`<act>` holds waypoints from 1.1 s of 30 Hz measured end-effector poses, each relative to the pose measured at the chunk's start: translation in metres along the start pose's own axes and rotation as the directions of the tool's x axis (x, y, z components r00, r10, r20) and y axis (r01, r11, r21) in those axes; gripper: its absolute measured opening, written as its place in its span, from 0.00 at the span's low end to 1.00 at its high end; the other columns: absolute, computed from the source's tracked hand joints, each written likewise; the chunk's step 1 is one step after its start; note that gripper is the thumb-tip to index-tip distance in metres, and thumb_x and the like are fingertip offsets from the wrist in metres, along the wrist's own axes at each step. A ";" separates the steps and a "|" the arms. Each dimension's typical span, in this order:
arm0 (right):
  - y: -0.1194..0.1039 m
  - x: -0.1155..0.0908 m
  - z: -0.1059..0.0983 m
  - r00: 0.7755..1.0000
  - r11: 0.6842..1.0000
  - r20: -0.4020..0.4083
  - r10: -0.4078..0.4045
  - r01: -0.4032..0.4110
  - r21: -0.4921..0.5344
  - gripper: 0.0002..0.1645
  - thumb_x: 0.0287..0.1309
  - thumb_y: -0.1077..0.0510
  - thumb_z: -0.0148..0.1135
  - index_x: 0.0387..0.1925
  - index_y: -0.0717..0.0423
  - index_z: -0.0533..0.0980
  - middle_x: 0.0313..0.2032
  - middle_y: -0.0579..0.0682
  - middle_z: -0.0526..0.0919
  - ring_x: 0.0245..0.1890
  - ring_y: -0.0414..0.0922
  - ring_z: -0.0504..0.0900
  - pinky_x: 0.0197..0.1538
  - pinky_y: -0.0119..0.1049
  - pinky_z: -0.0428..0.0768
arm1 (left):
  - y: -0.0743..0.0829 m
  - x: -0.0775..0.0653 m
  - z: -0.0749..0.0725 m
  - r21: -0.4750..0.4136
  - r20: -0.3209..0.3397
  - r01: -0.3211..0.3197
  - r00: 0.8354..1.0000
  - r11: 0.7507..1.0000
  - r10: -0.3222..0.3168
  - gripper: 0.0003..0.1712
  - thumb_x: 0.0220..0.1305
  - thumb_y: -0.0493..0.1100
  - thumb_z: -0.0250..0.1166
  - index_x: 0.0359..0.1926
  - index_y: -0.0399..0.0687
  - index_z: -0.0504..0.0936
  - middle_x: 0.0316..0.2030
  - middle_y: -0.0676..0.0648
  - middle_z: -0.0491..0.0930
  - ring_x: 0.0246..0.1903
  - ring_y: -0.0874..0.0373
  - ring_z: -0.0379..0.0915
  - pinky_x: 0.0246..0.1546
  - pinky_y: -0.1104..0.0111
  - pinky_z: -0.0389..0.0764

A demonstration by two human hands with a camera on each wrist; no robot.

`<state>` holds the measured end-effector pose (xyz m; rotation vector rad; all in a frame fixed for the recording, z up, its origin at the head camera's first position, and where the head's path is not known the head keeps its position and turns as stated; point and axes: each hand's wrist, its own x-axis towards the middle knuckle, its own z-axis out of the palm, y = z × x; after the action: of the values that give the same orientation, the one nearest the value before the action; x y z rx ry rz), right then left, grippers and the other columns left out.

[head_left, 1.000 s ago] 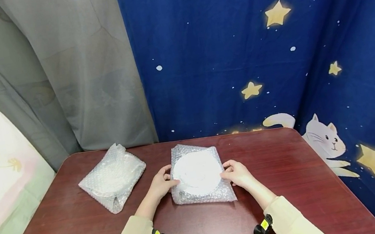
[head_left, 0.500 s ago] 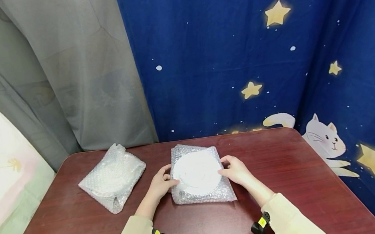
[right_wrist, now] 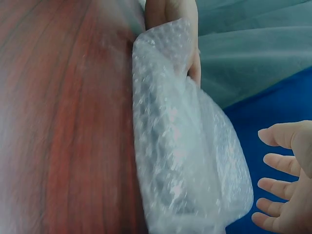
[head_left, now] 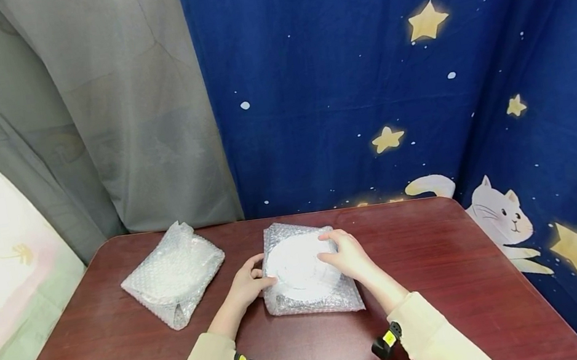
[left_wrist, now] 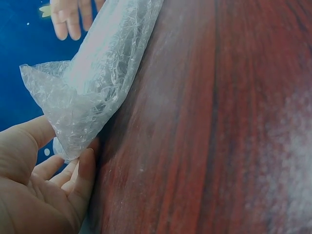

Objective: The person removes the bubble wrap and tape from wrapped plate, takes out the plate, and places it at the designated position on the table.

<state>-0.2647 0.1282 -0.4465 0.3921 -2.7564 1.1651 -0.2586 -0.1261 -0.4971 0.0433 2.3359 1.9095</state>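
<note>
A flat bubble-wrapped package (head_left: 305, 277) lies at the middle of the table, a bright round white shape showing through its wrap. My left hand (head_left: 247, 284) grips its left edge, thumb on top and fingers below, as the left wrist view shows at a corner of the bubble wrap (left_wrist: 92, 92). Over the package's right side hovers my right hand (head_left: 351, 256), fingers spread and holding nothing. In the right wrist view a gap separates the right hand (right_wrist: 290, 180) from the wrap.
A second bubble-wrapped package (head_left: 174, 275) lies to the left on the dark red wooden table (head_left: 449, 280). Behind the table's far edge hang a grey curtain (head_left: 147, 132) and a blue star-patterned curtain (head_left: 311, 108).
My right hand has let go of the package's right edge and moved left and up over its top. The left hand and both packages have stayed in place.
</note>
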 end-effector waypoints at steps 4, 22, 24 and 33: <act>-0.009 0.004 0.003 0.998 0.998 -0.008 -0.064 0.064 0.009 0.23 0.50 0.59 0.70 0.49 0.61 0.79 0.54 0.58 0.77 0.59 0.57 0.70 0.62 0.51 0.65 | 0.019 -0.012 -0.001 -0.036 0.029 -0.004 1.000 0.999 0.005 0.41 0.50 0.27 0.68 0.65 0.30 0.63 0.24 0.45 0.78 0.18 0.59 0.66 0.20 0.66 0.72; -0.030 0.019 0.025 0.971 0.977 0.103 -0.215 0.214 0.024 0.27 0.52 0.60 0.68 0.56 0.61 0.76 0.55 0.56 0.78 0.60 0.53 0.71 0.62 0.48 0.67 | 0.029 -0.018 -0.002 -0.038 0.045 0.021 0.999 0.999 -0.020 0.41 0.52 0.28 0.68 0.66 0.29 0.61 0.27 0.41 0.78 0.20 0.57 0.71 0.23 0.64 0.76; -0.031 0.020 0.027 0.968 0.976 0.123 -0.220 0.219 0.022 0.27 0.53 0.60 0.68 0.56 0.60 0.76 0.56 0.56 0.77 0.61 0.53 0.70 0.62 0.48 0.67 | 0.026 -0.016 -0.002 -0.036 0.048 0.021 0.999 0.999 -0.020 0.41 0.52 0.28 0.68 0.67 0.29 0.61 0.27 0.42 0.78 0.21 0.57 0.71 0.23 0.64 0.76; -0.031 0.027 0.040 0.946 0.957 0.156 -0.285 0.290 -0.014 0.28 0.52 0.61 0.69 0.56 0.60 0.76 0.56 0.56 0.77 0.61 0.53 0.69 0.64 0.47 0.64 | -0.003 0.003 -0.002 -0.012 0.026 0.029 0.999 0.999 -0.029 0.43 0.51 0.31 0.71 0.67 0.35 0.63 0.28 0.45 0.79 0.23 0.58 0.72 0.23 0.67 0.74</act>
<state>-0.2821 0.0737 -0.4469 0.8800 -2.7162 1.0486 -0.2618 -0.1280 -0.4998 0.0318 2.2958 1.8982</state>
